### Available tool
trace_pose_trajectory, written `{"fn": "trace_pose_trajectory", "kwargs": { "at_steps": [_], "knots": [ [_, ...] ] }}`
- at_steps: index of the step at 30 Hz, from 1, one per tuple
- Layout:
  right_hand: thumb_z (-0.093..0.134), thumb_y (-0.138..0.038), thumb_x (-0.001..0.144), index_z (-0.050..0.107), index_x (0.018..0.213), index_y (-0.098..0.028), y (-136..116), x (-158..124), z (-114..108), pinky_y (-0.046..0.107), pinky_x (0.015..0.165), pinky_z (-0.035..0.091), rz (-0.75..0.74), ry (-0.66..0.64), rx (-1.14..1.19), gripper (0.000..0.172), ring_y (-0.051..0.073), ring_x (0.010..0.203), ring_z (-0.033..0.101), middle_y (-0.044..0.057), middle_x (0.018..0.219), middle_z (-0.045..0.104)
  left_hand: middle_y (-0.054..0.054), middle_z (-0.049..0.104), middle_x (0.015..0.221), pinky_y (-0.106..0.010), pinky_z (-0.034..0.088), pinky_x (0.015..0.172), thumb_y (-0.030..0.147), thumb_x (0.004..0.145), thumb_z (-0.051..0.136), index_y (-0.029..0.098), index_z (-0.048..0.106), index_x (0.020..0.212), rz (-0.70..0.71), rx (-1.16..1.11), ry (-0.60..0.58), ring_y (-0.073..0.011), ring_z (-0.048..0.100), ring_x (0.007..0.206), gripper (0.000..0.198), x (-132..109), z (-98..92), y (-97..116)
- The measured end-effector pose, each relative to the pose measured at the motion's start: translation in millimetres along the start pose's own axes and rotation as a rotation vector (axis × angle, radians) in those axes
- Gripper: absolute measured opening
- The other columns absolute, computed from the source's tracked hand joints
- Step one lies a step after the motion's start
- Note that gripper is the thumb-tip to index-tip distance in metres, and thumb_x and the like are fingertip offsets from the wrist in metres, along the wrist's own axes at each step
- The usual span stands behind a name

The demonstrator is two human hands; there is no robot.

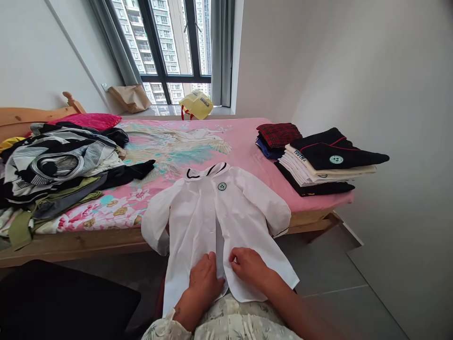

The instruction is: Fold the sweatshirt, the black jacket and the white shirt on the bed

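Note:
A white long-sleeved shirt (pixel 193 222) lies front up, its collar on the bed and its lower part over my lap. Dark trim runs along the collar, and a round green badge sits on the chest. The front hangs unfastened, with a gap down its lower middle. My left hand (pixel 206 278) grips the shirt's front edge on the left of that gap, fingers bent over the cloth. Across the gap, my right hand (pixel 249 267) pinches the opposite front edge between thumb and fingers. Some fingertips of both hands are hidden.
Folded clothes (pixel 300 170) are stacked on the bed's right end, beside a folded red plaid garment (pixel 279 135). A loose clothes heap (pixel 63 160) covers the left side. A black seat (pixel 63 302) stands lower left. Two bags, brown paper (pixel 130 97) and yellow (pixel 197 104), rest by the window.

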State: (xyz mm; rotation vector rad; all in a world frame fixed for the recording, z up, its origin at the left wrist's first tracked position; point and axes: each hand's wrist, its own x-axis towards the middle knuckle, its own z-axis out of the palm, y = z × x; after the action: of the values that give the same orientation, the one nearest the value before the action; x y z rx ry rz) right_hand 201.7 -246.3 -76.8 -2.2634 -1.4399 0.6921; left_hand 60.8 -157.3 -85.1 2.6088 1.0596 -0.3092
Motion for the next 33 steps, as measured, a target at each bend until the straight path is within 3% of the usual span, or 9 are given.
{"fn": "trace_pose_trajectory", "kwargs": {
  "at_steps": [3, 5, 8, 10, 12, 17, 22, 28, 33],
  "knots": [
    [0.049, -0.021, 0.075, 0.065, 0.082, -0.022, -1, 3, 11, 0.025, 0.064, 0.031, -0.008, -0.004, 0.033, 0.018, 0.017, 0.077, 0.06, 0.002, 0.083, 0.068, -0.012, 0.061, 0.102, -0.035, 0.04, 0.072, 0.01, 0.069, 0.045, 0.015, 0.045, 0.108, -0.05, 0.026, -0.08, -0.0275, 0.06, 0.094, 0.039, -3, 0.5, -7],
    [0.049, -0.022, 0.076, 0.066, 0.083, -0.022, -1, 4, 17, 0.025, 0.064, 0.031, -0.017, 0.006, 0.047, 0.018, 0.016, 0.076, 0.059, 0.002, 0.083, 0.068, -0.012, 0.063, 0.103, -0.036, 0.04, 0.072, 0.009, 0.071, 0.043, 0.016, 0.043, 0.112, -0.076, 0.015, -0.097, -0.0277, 0.061, 0.095, 0.041, -3, -2.3, -9],
    [0.05, -0.023, 0.075, 0.065, 0.082, -0.022, -1, 4, 23, 0.025, 0.062, 0.03, -0.023, 0.009, 0.039, 0.016, 0.016, 0.074, 0.059, 0.001, 0.082, 0.068, -0.013, 0.065, 0.102, -0.038, 0.041, 0.073, 0.03, 0.078, 0.048, 0.016, 0.045, 0.109, -0.116, -0.025, -0.078, -0.0317, 0.061, 0.096, 0.034, -3, -5.0, -9],
    [0.051, -0.022, 0.073, 0.064, 0.081, -0.022, -1, 4, 25, 0.025, 0.06, 0.028, -0.009, -0.001, 0.009, 0.015, 0.016, 0.073, 0.059, 0.001, 0.08, 0.068, -0.015, 0.065, 0.101, -0.039, 0.041, 0.074, 0.048, 0.076, 0.049, 0.015, 0.046, 0.106, -0.133, -0.041, -0.048, -0.0342, 0.061, 0.097, 0.045, -1, -4.1, -8],
    [0.051, -0.021, 0.072, 0.063, 0.081, -0.022, -1, 6, 27, 0.025, 0.059, 0.028, 0.008, -0.015, -0.023, 0.015, 0.015, 0.072, 0.059, 0.001, 0.08, 0.068, -0.016, 0.066, 0.099, -0.039, 0.042, 0.074, 0.052, 0.074, 0.05, 0.015, 0.047, 0.104, -0.14, -0.039, -0.036, -0.0345, 0.061, 0.096, 0.048, 3, -1.9, -7],
    [0.052, -0.023, 0.073, 0.063, 0.081, -0.021, 3, 12, 33, 0.025, 0.059, 0.027, 0.012, -0.032, -0.054, 0.013, 0.015, 0.072, 0.059, 0.001, 0.08, 0.068, -0.015, 0.068, 0.093, -0.038, 0.041, 0.073, 0.032, 0.073, 0.049, 0.016, 0.051, 0.1, -0.144, 0.007, -0.052, -0.0314, 0.063, 0.092, 0.031, 14, 1.6, -10],
    [0.053, -0.023, 0.072, 0.063, 0.077, -0.02, 7, 16, 35, 0.026, 0.058, 0.026, 0.011, -0.028, -0.072, 0.012, 0.016, 0.07, 0.059, 0.003, 0.077, 0.067, -0.01, 0.069, 0.089, -0.033, 0.039, 0.068, 0.026, 0.077, 0.042, 0.02, 0.057, 0.093, -0.146, -0.03, -0.027, -0.0264, 0.064, 0.087, 0.022, 12, -2.4, -18],
    [0.051, -0.022, 0.071, 0.064, 0.073, -0.019, 3, 14, 32, 0.026, 0.055, 0.025, 0.003, -0.004, -0.062, 0.013, 0.016, 0.066, 0.058, 0.004, 0.075, 0.067, -0.003, 0.07, 0.09, -0.027, 0.039, 0.073, 0.019, 0.078, 0.041, 0.023, 0.066, 0.087, -0.125, -0.399, 0.113, -0.0185, 0.062, 0.086, 0.027, 4, -4.2, -28],
    [0.051, -0.019, 0.071, 0.06, 0.07, -0.019, 0, 11, 27, 0.023, 0.056, 0.028, -0.076, 0.054, 0.063, 0.009, 0.012, 0.063, 0.053, 0.001, 0.071, 0.065, -0.002, 0.066, 0.08, -0.026, 0.042, 0.074, 0.025, 0.076, 0.045, 0.019, 0.066, 0.075, 0.032, -0.74, 0.226, -0.0174, 0.059, 0.08, 0.021, 1, -13.3, -25]
  ]
}}
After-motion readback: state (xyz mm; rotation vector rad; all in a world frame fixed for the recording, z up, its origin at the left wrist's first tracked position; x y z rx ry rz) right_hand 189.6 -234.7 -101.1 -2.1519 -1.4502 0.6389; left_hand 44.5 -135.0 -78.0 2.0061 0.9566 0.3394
